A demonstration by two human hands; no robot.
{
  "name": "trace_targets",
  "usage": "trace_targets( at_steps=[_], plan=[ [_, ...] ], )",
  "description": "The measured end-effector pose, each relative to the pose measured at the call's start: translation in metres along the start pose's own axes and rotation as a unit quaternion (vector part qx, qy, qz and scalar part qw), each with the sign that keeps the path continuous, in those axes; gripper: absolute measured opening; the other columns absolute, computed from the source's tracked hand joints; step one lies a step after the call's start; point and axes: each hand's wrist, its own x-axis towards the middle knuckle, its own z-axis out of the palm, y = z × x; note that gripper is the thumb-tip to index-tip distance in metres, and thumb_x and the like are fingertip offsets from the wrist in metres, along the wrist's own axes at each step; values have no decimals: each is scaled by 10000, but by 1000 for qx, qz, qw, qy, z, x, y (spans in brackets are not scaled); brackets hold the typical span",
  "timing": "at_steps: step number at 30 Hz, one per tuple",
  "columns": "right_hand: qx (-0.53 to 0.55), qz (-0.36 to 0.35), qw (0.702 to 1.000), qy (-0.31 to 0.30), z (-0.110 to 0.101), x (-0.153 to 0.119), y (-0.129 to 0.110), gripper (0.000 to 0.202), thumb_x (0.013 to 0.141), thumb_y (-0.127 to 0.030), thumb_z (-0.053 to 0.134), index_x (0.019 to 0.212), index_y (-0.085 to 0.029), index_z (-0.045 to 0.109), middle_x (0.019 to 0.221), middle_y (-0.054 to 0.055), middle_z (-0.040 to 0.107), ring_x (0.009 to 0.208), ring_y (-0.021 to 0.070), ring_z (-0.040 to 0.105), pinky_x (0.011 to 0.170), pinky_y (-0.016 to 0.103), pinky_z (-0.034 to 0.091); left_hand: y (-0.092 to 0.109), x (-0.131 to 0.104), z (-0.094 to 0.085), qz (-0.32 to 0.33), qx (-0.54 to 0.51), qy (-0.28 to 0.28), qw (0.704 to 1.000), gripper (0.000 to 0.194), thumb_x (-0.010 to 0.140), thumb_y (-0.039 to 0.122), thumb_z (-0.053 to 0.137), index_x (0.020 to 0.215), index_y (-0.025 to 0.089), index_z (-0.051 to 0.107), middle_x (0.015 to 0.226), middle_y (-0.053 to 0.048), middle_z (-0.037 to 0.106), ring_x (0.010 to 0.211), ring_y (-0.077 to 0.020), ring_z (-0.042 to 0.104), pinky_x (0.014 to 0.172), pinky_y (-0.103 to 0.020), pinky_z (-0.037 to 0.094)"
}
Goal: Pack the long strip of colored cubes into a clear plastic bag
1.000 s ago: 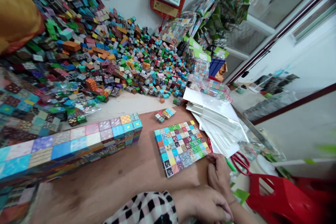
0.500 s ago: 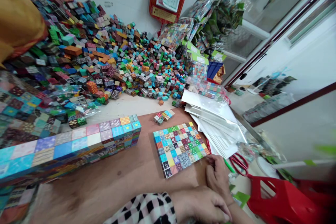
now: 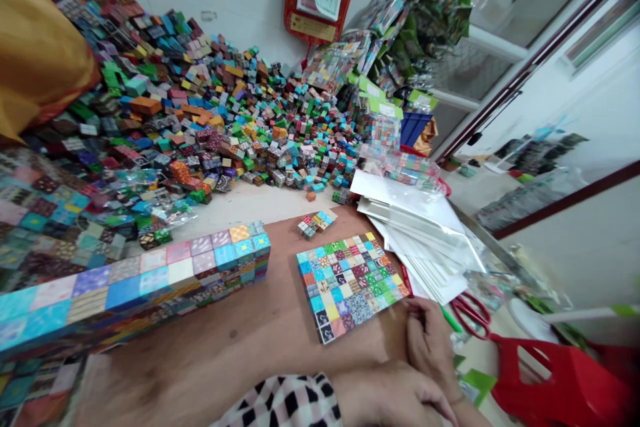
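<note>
My left hand [image 3: 395, 390], coming from a black-and-white checked sleeve [image 3: 293, 403], lies across my right forearm at the bottom, its fingers curled and partly cut off by the frame edge. Beside the lower right corner of a flat panel of small patterned cubes [image 3: 353, 283], my right hand [image 3: 429, 328] rests on the brown board [image 3: 200, 353] with its fingers folded in. No object shows in either hand. Two small cube pieces [image 3: 317, 222] sit just behind the panel. A long block of patterned cubes [image 3: 180, 270] stretches to the left.
Loose coloured blocks [image 3: 220, 127] are heaped against the wall. White sheets [image 3: 413, 227] are stacked behind the panel's right side, near red-handled scissors [image 3: 471, 315]. A red plastic stool [image 3: 555, 373] stands at the lower right. Bagged block panels [image 3: 383, 123] sit farther back.
The view has shifted slightly, so the panel, sheets and scissors appear a little farther right. My left hand is slightly lower and farther right in the picture. My right hand remains beside the panel's corner.
</note>
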Motion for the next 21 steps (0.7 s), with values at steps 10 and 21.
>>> trace_targets(
  at_steps=[10,21],
  plan=[
    [-29,-84,996,-20,-1,1,11,156,890,-162,417,963,-202,549,845,36,581,751,181,562,654,311,458,-5,2,3,-7,-11,3,1000,322,821,289,562,1095,191,699,954,-32,704,920,-168,633,842,-262,470],
    [-2,-21,1000,-12,-2,5,-15,142,931,-202,387,964,-197,525,883,47,555,809,200,535,728,345,438,1,-4,2,-6,-4,6,1000,333,824,254,540,1115,197,691,1079,-47,712,984,-182,647,877,-277,471]
  ],
)
